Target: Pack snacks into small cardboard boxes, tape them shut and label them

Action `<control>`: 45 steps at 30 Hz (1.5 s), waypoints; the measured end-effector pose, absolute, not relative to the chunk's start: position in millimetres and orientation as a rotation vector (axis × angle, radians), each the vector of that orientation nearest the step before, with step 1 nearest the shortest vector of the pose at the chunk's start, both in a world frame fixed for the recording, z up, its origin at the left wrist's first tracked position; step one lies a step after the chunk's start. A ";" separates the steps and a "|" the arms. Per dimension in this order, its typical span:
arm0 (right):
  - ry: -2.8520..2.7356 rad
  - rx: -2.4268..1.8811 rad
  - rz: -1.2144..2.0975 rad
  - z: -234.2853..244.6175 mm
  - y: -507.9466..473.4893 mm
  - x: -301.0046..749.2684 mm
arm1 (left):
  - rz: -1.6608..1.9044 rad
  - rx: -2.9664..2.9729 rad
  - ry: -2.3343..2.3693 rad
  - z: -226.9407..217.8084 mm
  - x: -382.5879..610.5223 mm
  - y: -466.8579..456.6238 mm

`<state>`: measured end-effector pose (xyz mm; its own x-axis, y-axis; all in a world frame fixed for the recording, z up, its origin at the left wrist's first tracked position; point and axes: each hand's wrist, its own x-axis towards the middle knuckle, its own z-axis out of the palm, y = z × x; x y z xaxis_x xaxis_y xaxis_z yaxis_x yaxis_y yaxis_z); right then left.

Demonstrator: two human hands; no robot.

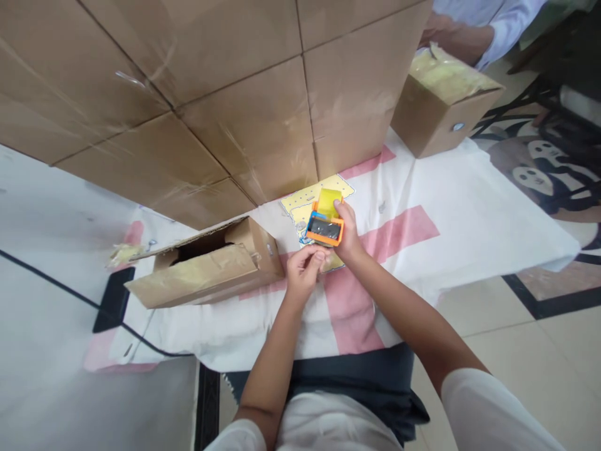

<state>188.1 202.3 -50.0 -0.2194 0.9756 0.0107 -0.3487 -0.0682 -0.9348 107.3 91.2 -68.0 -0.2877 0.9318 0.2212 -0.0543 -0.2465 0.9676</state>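
Observation:
My right hand [348,233] is wrapped round the side of an orange and blue tape dispenser [325,230], which carries a roll of yellow tape [329,202]. A dark part shows inside its orange frame. Thumb and fingers of my left hand [305,268] are pinched together at the dispenser's lower edge; what lies between them is too small to tell. Beneath both hands a yellow patterned sheet [300,199] lies on the table, partly covered by the dispenser.
Stacked cardboard boxes [244,138] form a wall behind the hands. An open cardboard box [220,266] stands at left, near a black phone-like slab [114,299]. Another taped box [444,106] is at the right end of the white and pink tablecloth [498,207], beside another person's arm [462,41].

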 end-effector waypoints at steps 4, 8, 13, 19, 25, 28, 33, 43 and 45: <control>-0.997 -0.758 1.365 -43.4 214.3 192.0 | 1.678 1.087 1.228 -52.5 109.2 88.0; -1.011 -0.840 1.128 -52.4 241.5 205.4 | 1.628 1.103 1.260 -26.2 106.8 77.0; -1.014 -1.006 1.051 -75.5 264.3 218.6 | 1.595 1.170 1.289 2.1 98.9 57.5; -1.101 -1.051 0.968 -88.9 258.4 218.8 | 1.618 1.169 1.258 32.9 88.9 33.3; -1.025 -0.955 0.884 -85.3 257.3 222.0 | 1.669 1.174 1.285 50.6 63.7 10.4; -1.003 -0.948 0.859 -82.6 254.8 223.6 | 1.790 1.152 1.324 56.0 46.0 0.3; -0.991 -0.986 0.799 -82.4 249.6 226.8 | 1.951 1.089 1.421 65.6 19.4 -18.3; -0.990 -1.038 0.743 -85.7 251.0 228.9 | 1.849 0.985 1.732 66.1 -65.7 -42.6; -0.992 -1.025 0.739 -84.8 249.5 228.7 | 1.803 1.000 1.782 70.8 -86.4 -41.1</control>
